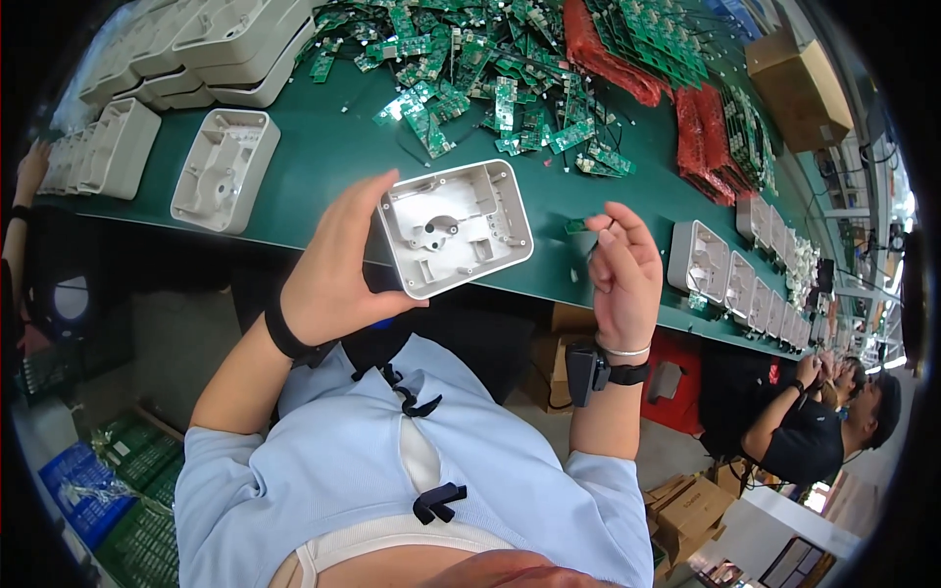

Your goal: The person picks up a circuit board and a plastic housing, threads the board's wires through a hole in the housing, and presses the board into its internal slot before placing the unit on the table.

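My left hand (338, 260) grips a white plastic housing (456, 265) by its left side, tilted so its open inside with ribs and screw posts faces me. To the right, my right hand (627, 269) pinches a thin dark cable, from which a small green circuit board (575, 226) hangs over the table. The board and the housing are apart. Beyond them lies a loose heap of green circuit boards with dark wires (505, 103). Another white housing (223, 174) rests on the green table (323, 162) left of the one I hold.
Stacked white housings (240, 44) fill the far left, with a row of them (698, 257) along the right edge. Red bubble-wrap (701, 147) and upright boards stand at the far right, near a cardboard box (799, 88). A co-worker in black (799, 436) sits at the right.
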A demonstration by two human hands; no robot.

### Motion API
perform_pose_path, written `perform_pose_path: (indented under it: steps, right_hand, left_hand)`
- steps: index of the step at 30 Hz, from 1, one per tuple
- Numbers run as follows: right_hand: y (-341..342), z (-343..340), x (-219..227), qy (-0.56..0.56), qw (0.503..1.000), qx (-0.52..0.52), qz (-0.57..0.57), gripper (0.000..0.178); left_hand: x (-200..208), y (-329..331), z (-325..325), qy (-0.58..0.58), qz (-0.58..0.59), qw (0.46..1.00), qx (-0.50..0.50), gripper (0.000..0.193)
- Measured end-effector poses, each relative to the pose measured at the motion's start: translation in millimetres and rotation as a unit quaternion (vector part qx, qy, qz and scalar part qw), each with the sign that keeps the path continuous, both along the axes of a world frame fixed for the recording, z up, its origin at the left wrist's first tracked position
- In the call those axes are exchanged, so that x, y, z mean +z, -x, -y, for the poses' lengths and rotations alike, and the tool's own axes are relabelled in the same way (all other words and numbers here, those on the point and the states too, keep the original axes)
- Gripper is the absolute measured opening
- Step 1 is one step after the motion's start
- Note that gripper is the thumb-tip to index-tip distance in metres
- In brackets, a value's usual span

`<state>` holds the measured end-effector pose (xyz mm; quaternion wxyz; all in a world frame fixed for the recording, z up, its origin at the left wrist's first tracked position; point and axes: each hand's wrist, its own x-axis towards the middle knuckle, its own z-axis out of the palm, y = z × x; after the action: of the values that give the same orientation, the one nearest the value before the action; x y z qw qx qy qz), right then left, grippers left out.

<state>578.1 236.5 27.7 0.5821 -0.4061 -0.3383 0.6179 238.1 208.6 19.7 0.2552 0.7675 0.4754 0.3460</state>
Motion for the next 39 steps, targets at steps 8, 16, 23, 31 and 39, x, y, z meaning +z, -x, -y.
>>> perform_pose_path:
  steps: [8,16,23,31,39]
  right_hand:
    - [18.9,7.3,2.0,0.014,0.979,-0.107,0.175,0.018]
    - [12.7,0.5,-18.6,0.083,0.983,0.078,-0.144,0.012]
    - [46.6,4.2,-8.1,-0.099,0.993,-0.018,-0.068,0.01]
    - [84.0,19.7,-2.2,-0.197,0.955,0.05,0.217,0.015]
    - [90.4,19.6,3.9,-0.199,0.921,0.044,0.331,0.013]
  left_hand:
    - [0.9,-4.2,-0.8,0.018,0.048,0.999,0.008,0.119]
    - [2.9,-6.4,-2.1,-0.022,0.037,0.999,0.007,0.114]
    - [8.8,-8.7,-2.0,0.009,0.061,0.998,-0.006,0.111]
    - [18.9,-11.2,-4.9,-0.003,0.053,0.998,-0.02,0.112]
    - [21.2,-12.6,-4.1,-0.005,0.053,0.998,-0.025,0.11]
